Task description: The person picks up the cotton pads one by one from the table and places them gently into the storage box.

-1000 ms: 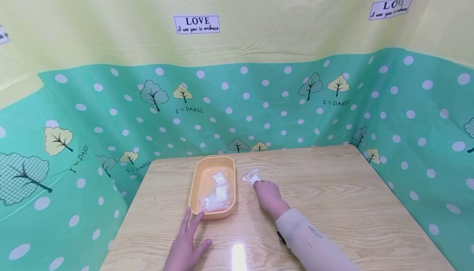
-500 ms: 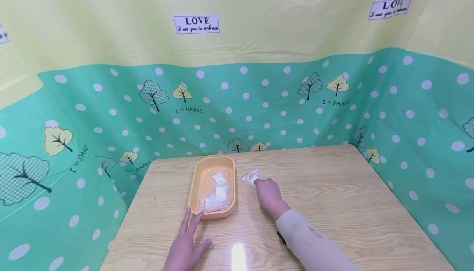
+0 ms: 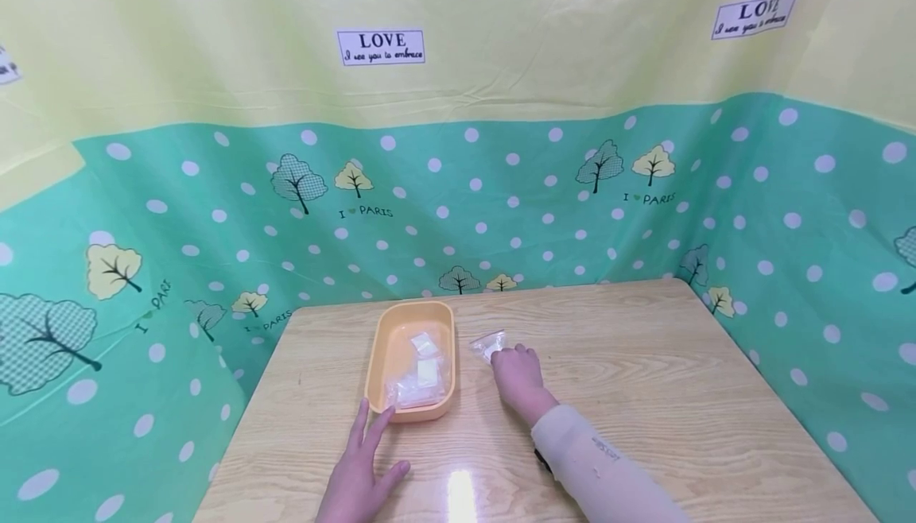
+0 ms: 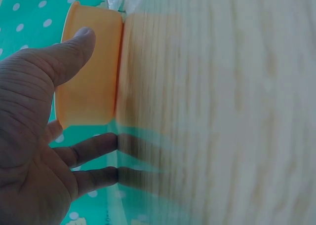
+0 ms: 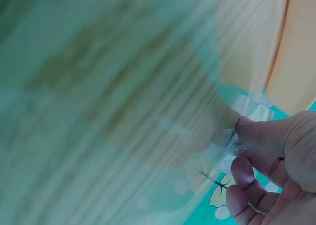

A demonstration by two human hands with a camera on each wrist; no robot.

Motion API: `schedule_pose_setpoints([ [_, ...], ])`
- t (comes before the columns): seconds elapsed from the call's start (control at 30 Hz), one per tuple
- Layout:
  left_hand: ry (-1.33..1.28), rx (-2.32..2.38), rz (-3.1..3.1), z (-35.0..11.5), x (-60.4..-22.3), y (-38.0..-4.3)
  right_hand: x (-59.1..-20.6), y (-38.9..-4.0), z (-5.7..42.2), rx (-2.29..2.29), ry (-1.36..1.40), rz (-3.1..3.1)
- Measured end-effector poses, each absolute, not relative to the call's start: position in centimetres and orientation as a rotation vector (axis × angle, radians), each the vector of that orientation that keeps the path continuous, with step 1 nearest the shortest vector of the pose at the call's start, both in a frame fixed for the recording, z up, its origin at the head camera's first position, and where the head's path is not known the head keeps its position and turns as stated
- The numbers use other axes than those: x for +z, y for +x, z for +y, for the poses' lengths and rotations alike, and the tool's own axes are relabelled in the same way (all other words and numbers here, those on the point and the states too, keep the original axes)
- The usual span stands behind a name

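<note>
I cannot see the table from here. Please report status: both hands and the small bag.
Left hand open, flat beside orange tray. Right hand pinches small clear bag over table. Nothing between bag and tray.

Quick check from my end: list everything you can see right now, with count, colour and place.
tray: one, orange, on the table left of centre, near the far edge.
bags in tray: several, clear with white contents, exact count unclear.
loose bag: one, clear, just right of the tray.
table: one, light wood.
backdrop: green dotted below, yellow above, round the table.
left hand: flat on the table by the tray's near corner.
right hand: pinches the loose bag.
</note>
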State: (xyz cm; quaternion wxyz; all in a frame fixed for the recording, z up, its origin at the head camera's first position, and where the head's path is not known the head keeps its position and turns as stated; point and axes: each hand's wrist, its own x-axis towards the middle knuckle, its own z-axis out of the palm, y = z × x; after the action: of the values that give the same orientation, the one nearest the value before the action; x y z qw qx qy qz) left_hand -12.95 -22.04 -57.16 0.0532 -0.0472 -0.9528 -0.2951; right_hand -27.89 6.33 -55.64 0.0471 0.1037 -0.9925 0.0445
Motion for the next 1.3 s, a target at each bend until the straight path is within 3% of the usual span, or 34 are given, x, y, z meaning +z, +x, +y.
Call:
schedule_pose_setpoints([
  [1.3,-0.183,-0.886,-2.882,-22.0,-56.8,-12.7,-55.6,-28.0,7.4,0.345,0.322,-3.000],
])
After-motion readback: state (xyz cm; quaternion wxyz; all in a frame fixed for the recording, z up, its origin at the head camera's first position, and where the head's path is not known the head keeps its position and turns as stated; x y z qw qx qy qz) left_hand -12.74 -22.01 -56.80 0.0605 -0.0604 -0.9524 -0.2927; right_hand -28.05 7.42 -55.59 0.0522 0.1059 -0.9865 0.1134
